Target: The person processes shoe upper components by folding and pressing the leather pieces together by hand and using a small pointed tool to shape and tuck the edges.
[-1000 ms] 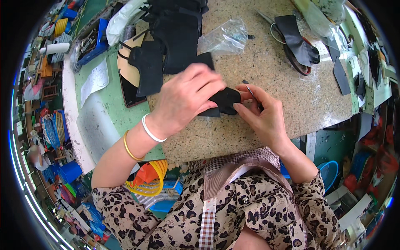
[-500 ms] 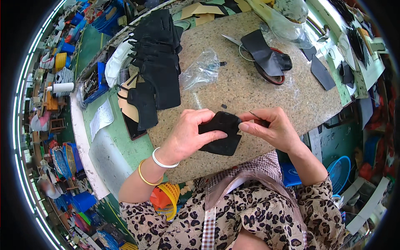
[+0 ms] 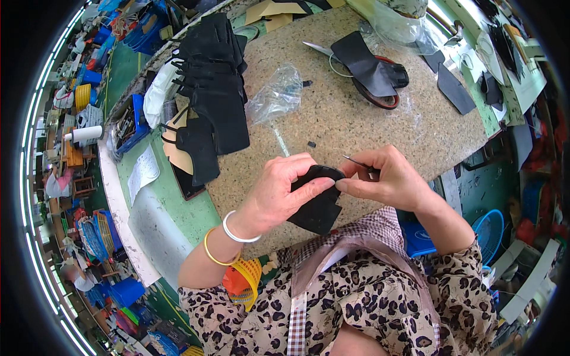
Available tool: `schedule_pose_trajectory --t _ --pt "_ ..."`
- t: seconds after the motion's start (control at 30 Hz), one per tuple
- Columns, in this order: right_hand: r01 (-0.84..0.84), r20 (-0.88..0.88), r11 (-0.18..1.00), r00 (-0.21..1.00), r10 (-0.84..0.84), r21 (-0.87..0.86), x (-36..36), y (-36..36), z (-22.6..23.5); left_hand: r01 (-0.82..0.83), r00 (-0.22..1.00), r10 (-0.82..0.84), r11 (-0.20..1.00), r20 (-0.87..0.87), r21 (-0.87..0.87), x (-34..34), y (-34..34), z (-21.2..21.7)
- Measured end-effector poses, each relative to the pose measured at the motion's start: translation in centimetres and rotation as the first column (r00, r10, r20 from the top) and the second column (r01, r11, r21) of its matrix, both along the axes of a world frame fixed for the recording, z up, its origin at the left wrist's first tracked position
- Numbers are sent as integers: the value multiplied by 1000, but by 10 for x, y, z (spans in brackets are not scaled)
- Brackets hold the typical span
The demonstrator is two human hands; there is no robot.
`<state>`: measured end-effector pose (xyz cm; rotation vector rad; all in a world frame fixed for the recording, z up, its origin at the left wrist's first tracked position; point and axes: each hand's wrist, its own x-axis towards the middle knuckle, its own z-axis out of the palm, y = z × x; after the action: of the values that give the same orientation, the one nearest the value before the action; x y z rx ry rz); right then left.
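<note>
My left hand (image 3: 278, 188) is closed on a black leather-like piece (image 3: 316, 216) above the near part of the table, its thumb lying along the top edge. At that edge, my right hand (image 3: 395, 181) pinches with thumb and forefinger close to the left thumb. A thin dark pointed tool (image 3: 358, 162) is also in my right hand, its tip sticking out to the left; its exact kind is hard to make out. The fingers hide part of the piece's upper edge. Beyond the hands lies a tiny black scrap (image 3: 312, 144) on the table.
Stacked black cut pieces (image 3: 222, 113) lie at left. A clear plastic bag (image 3: 279, 95) is on the speckled tabletop (image 3: 439, 145). Farther right, a black sheet (image 3: 363, 62) partly covers red-handled scissors (image 3: 389, 105). A blue tray of tools (image 3: 138, 121) stands far left.
The black piece has tilted and come slightly nearer to me. My left thumb has moved up to its edge, close to the right fingertips. The view has shifted a little.
</note>
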<state>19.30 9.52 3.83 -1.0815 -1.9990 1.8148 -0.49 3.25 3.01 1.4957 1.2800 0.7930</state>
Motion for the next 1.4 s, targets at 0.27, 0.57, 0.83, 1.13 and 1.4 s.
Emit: schedule_pose_trajectory --t 0.27,0.57,0.83,1.13,1.4 --pt "146 31 944 989 -143 -295 5 2 -29 -102 963 200 894 -183 437 -8 -11 16" --pt "194 127 953 978 -168 -232 -7 0 -29 274 852 -19 869 -523 413 -16 -38 -4" --pt "113 172 993 978 -117 29 -15 -10 -31 -232 907 329 911 -264 340 0 -33 -15" --pt "149 161 989 976 -144 -20 -19 -12 -29 -64 916 266 835 -301 546 4 -42 -39" --pt "175 174 982 972 -161 -69 -19 -11 -29 128 833 311 697 -458 706 8 -41 -50"
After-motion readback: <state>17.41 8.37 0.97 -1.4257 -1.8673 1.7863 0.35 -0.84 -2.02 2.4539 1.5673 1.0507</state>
